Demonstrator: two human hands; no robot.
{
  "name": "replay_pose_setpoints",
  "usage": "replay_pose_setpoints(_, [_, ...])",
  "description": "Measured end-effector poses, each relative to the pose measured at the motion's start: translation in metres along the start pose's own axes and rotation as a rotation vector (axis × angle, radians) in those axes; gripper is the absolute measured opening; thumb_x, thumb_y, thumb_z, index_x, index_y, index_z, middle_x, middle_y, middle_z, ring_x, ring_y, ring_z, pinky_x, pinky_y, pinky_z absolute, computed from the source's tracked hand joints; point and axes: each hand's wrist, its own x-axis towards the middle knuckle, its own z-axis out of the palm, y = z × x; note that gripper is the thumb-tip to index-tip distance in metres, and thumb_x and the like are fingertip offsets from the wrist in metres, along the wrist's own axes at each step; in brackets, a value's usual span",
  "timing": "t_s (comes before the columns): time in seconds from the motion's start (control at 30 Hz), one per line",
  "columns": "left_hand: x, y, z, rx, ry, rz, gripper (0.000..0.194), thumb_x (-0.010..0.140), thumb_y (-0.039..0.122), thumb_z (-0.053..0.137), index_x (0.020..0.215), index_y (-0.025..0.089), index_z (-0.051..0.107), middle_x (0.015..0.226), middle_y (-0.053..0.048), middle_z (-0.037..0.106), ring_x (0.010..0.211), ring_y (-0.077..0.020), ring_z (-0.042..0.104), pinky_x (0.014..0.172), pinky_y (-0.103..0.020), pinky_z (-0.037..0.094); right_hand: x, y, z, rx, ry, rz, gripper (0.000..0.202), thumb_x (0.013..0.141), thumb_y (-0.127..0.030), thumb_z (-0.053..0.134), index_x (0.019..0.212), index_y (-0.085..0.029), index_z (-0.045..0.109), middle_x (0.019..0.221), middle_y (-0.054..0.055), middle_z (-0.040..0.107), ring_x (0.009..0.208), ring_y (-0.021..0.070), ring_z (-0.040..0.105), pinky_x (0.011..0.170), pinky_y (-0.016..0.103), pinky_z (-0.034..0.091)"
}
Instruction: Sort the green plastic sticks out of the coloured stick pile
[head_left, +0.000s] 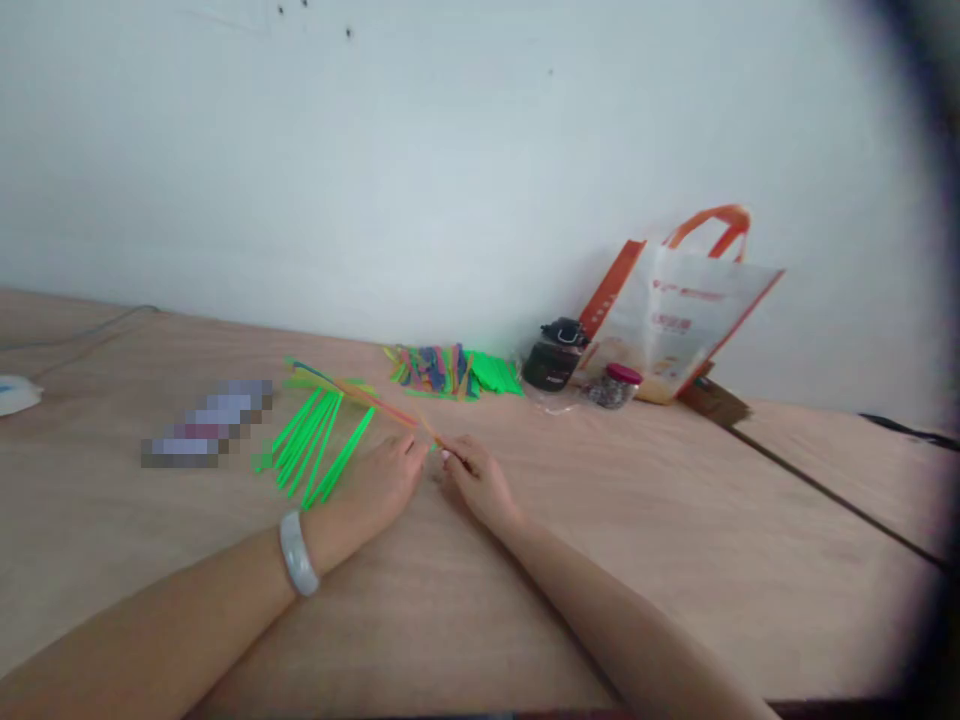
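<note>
Over the table (675, 580), the right hand (480, 482) pinched a thin orange strip (435, 437) beside the left hand (388, 476), whose grip was unclear; working its end seemed under way, next needing a steady pinch.

Red print on white bag (686, 345), pale lettering on dark jar (551, 362), none legible
</note>
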Motion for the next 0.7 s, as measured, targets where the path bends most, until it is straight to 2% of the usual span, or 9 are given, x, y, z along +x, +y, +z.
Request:
replay_pose_setpoints(0.13, [0.003, -0.026, -0.009, 0.156, 0.07, -0.169, 0.024, 0.091, 0.014, 0.035, 0.109, 0.014, 0.051, 0.104, -0.011, 0.057, 0.097, -0.0222, 0.055, 0.085, -0.036, 0.045, 0.003, 0.01, -0.002, -0.078, 0.058, 0.056, 0.037, 0.087, -0.033, 0.044, 0.116, -0.019, 0.062, 0.09, 0.007, 0.061, 0.081, 0.017, 0.057, 0.072, 0.029, 0.046])
replay_pose_setpoints(0.23, [0.004, -0.051, -0.011, 0.223, 0.033, -0.286, 0.024, 0.089, 0.012, 0.036, 0.11, 0.012, 0.049, 0.107, -0.013, 0.055, 0.095, -0.0213, 0.056, 0.08, -0.034, 0.047, 0.003, 0.017, -0.003, -0.127, 0.04, 0.063, 0.035, 0.087, -0.031, 0.043, 0.112, -0.017, 0.063, 0.093, 0.008, 0.061, 0.082, 0.0168, 0.058, 0.074, 0.03, 0.047])
replay_pose_setpoints(0.33, [0.004, -0.065, -0.007, 0.241, -0.003, -0.344, 0.025, 0.088, 0.011, 0.039, 0.111, 0.012, 0.048, 0.109, -0.013, 0.056, 0.095, -0.0216, 0.056, 0.081, -0.034, 0.047, 0.002, 0.019, -0.003, -0.188, 0.005, 0.039, 0.032, 0.087, -0.028, 0.044, 0.109, -0.017, 0.064, 0.092, 0.007, 0.061, 0.08, 0.0161, 0.058, 0.073, 0.029, 0.047])
replay_pose_setpoints(0.57, [0.005, -0.069, -0.002, 0.272, 0.041, -0.355, 0.022, 0.09, 0.02, 0.044, 0.109, 0.012, 0.051, 0.11, -0.014, 0.054, 0.099, -0.0241, 0.055, 0.08, -0.035, 0.047, -0.001, 0.014, -0.005, -0.362, -0.112, -0.114, 0.024, 0.088, -0.025, 0.045, 0.099, -0.02, 0.066, 0.093, 0.007, 0.062, 0.089, 0.0171, 0.057, 0.082, 0.031, 0.047])
replay_pose_setpoints(0.7, [0.005, -0.054, -0.009, 0.273, 0.082, -0.253, 0.019, 0.091, 0.023, 0.044, 0.103, 0.012, 0.054, 0.105, -0.012, 0.054, 0.098, -0.0245, 0.054, 0.082, -0.037, 0.046, -0.004, 0.006, -0.008, -0.443, -0.167, -0.184, 0.022, 0.088, -0.023, 0.046, 0.098, -0.02, 0.065, 0.096, 0.008, 0.062, 0.092, 0.018, 0.057, 0.083, 0.033, 0.047])
